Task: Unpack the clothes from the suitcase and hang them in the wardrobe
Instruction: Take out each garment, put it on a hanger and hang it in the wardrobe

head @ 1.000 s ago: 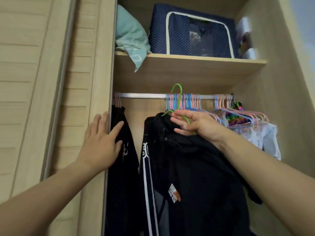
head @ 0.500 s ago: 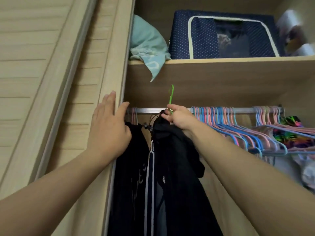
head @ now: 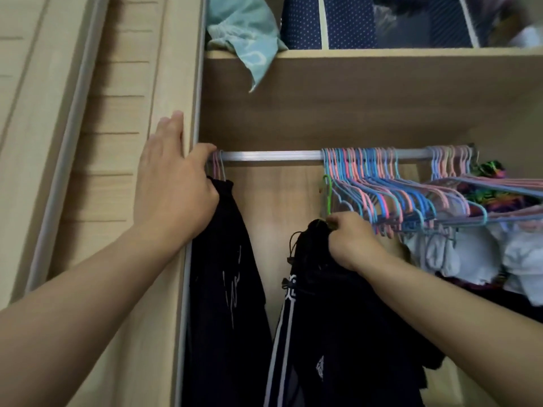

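The wardrobe [head: 352,113] fills the view, and its rail [head: 270,156] runs across under the shelf [head: 382,54]. Below the rail's left end, a dark garment [head: 226,274] hangs from pink hangers against the wardrobe's side panel. Below the rail's middle hangs the dark jacket [head: 338,318] with a white stripe, its collar bunched under the right hand [head: 349,242]. That hand is clenched around the jacket's collar and the neck of the green hanger [head: 328,195], whose hook rises just above the knuckles. The hook's top sits below the rail, just beside the leftmost of the packed pink and blue hangers [head: 396,189], and is not over the rail. The left hand [head: 173,183] rests flat with straight fingers on the side panel's edge at the rail's left end, thumb reaching towards the rail, palm touching the dark garment's top. Above the rail, on the shelf, lie a teal cloth [head: 244,33] and a navy dotted box [head: 352,22]. White clothes [head: 484,254] hang under the rail's right end.
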